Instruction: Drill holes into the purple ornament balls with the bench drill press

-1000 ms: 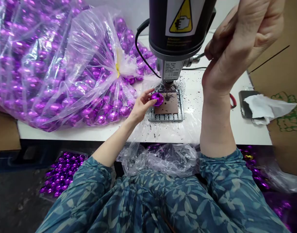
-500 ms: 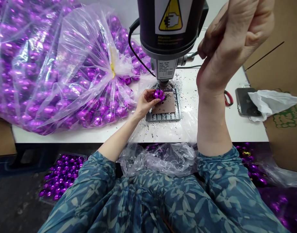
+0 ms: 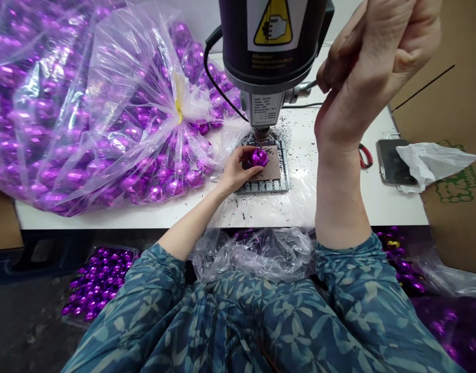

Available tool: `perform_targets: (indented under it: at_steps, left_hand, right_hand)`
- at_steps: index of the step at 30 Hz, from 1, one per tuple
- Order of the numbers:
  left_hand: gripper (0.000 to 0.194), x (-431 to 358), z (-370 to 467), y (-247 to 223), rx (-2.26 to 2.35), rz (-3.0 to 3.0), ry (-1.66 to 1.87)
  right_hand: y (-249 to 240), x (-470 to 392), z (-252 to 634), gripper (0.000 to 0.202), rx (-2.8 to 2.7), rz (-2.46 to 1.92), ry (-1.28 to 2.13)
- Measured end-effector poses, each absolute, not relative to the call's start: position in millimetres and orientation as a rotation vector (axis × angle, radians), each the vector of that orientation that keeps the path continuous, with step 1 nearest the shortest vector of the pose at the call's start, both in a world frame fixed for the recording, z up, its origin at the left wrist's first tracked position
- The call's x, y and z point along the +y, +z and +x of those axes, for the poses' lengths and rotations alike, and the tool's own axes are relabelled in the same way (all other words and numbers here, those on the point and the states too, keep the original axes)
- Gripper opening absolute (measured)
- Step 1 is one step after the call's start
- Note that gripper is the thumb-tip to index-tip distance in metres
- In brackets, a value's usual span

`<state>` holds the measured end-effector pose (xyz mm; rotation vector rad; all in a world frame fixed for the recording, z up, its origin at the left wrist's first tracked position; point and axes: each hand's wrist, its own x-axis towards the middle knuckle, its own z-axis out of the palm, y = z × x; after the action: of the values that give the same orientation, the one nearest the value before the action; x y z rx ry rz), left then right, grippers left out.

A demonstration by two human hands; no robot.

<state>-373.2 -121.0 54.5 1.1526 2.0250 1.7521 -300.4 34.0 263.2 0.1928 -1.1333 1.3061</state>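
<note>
Between the thumb and fingers of my left hand (image 3: 240, 170) is a shiny purple ball (image 3: 260, 157), held over a brown board (image 3: 274, 165) on the slotted metal base plate (image 3: 283, 182). Right above the ball is the chuck (image 3: 261, 132) of a bench drill press (image 3: 275, 67); whether the bit touches the ball I cannot tell. Raised at the upper right, my right hand (image 3: 378, 67) is closed around the drill's feed lever (image 3: 311, 85), whose end is hidden in my fingers.
A large clear bag of purple balls (image 3: 78, 119), tied with yellow, fills the left of the white table (image 3: 144, 220). Dark shavings lie around the base. To the right are red-handled scissors or pliers (image 3: 365, 156), a phone (image 3: 393, 161), a tissue (image 3: 428, 160) and a cardboard box (image 3: 456, 217).
My left hand has moved slightly right and turned the ball, bringing it under the chuck. My right hand stays on the lever at about the same height.
</note>
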Motion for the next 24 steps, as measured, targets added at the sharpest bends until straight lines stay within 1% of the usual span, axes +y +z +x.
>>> perform_targets:
  at_steps: [3, 7, 13, 18, 24]
  left_hand:
    - [0.059, -118.8, -366.7, 53.1, 2.072, 1.249, 1.711]
    - [0.063, -114.7, -365.6, 44.9, 2.040, 1.257, 1.741]
    - [0.066, -113.7, -370.5, 39.5, 2.006, 1.287, 1.751]
    - [0.067, -113.4, -371.1, 37.6, 1.995, 1.298, 1.738]
    - [0.067, -113.6, -370.0, 38.2, 1.981, 1.276, 1.772]
  right_hand:
    - [263.3, 34.2, -301.1, 0.045, -1.137, 0.193, 1.290]
    - [259.3, 28.3, -295.2, 0.048, -1.139, 0.208, 1.213]
    - [239.4, 17.8, -280.9, 0.042, -1.175, 0.205, 1.148]
    - [227.2, 14.1, -281.6, 0.060, -1.215, 0.051, 1.015]
    - [217.4, 12.9, -282.8, 0.067, -1.161, 0.107, 1.027]
